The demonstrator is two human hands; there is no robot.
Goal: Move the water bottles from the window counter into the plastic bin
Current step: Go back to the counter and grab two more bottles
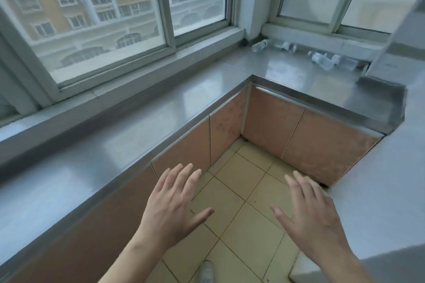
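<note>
Several clear plastic water bottles lie on their sides along the back of the steel window counter (287, 76), under the right window: one bottle (259, 45) nearest the corner, a second bottle (287, 46) beside it, and a cluster of bottles (326, 60) further right. My left hand (174, 204) and my right hand (310, 211) hover over the tiled floor with fingers spread, holding nothing, well short of the bottles. No plastic bin is in view.
The steel counter runs in an L along both windows, with pink cabinet doors (299, 135) below. A grey surface (379, 190) juts in at the right. Yellow floor tiles (236, 202) fill the corner, and a shoe (207, 271) shows at the bottom.
</note>
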